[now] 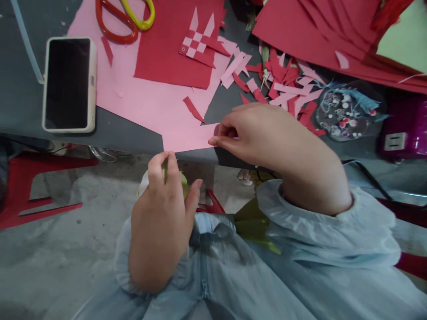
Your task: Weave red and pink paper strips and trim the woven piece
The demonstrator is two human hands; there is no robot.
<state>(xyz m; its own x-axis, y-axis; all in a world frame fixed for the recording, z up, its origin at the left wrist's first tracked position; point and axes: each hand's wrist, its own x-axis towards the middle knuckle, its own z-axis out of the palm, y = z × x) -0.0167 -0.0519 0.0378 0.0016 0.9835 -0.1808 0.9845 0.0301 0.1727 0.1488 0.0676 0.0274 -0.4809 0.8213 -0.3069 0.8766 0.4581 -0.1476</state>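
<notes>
Pink paper (pixel 187 138) lies along the front edge of the table. My right hand (pixel 267 131) pinches its right end between thumb and fingertips. My left hand (pixel 163 218) reaches up to the paper's lower left corner, its fingertips at the edge, the fingers stretched out and the thumb apart. A thin red paper strip (pixel 193 110) rests on the pink paper above my hands. Farther back is a red sheet (pixel 176 58), with a woven red-and-pink paper piece (pixel 196 43) on it.
Scissors (pixel 116 20) with red and yellow handles lie at the back left, near a white-framed device (pixel 68 84). Paper scraps (pixel 276 78) spread behind my right hand. On the right are a clear bead container (pixel 347 111), red sheets (pixel 320 35) and a purple box (pixel 405 126).
</notes>
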